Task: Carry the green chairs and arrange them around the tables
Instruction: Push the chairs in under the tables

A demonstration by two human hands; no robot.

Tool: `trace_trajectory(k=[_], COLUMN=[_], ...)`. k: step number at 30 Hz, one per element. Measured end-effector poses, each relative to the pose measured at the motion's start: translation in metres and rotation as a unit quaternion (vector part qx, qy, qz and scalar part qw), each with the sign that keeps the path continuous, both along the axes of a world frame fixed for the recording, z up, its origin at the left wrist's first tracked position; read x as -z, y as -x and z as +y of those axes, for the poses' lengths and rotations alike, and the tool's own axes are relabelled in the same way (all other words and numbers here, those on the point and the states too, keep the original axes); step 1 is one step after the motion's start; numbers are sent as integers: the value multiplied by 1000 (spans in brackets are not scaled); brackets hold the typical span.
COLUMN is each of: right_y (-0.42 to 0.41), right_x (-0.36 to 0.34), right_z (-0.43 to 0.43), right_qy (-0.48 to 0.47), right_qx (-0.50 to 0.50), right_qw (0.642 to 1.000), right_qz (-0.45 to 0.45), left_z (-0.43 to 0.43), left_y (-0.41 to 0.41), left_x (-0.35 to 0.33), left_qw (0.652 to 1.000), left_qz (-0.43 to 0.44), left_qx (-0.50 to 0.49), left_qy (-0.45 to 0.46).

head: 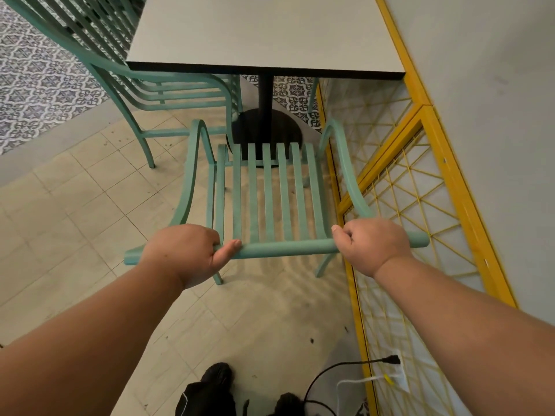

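Clasps top rail (pixel 288 249) of green chair (pixel 270 190) in both closed grips, left hand (pixel 186 253), right hand (pixel 369 244), probably for sliding under upper-frame desk (pixel 264 34).

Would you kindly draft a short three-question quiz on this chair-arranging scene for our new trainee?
1. True or false: the left hand and the right hand both grip the top rail of the near green chair.
2. What stands directly to the right of that chair? A) a yellow lattice screen B) a red sofa C) a fridge
3. Fill in the blank: the second green chair stands at the ____ side of the table, as the camera sees it.

Key: 1 true; 2 A; 3 left.
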State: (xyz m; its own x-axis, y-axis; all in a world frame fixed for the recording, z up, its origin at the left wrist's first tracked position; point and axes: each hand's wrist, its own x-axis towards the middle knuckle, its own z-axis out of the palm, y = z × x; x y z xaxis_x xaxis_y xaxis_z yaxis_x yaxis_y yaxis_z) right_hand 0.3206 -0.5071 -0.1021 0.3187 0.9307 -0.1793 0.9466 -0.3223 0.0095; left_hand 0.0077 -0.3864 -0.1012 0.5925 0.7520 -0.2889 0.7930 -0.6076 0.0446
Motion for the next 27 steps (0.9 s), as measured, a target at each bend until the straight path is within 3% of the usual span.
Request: trace_trajectory(k=[13,17,23,27], right_y=[-9,-9,-4,4], right_x=[-1,-9,-19,-16], right_z=[0,0,8,12], right_qy=[12,65,10,97], right_qx=[-29,-52,-60,-70], right_qw=[999,994,995,987], right_qz=[23,73,84,107], left_z=[5,-3,-2,2], left_y=[1,7,12,11], left_x=[6,5,-6,1], left_qw=[997,998,998,998], left_qz=[-45,-66,-2,39], left_qx=[-9,-19,-36,-46], left_qy=[56,12,-41,4])
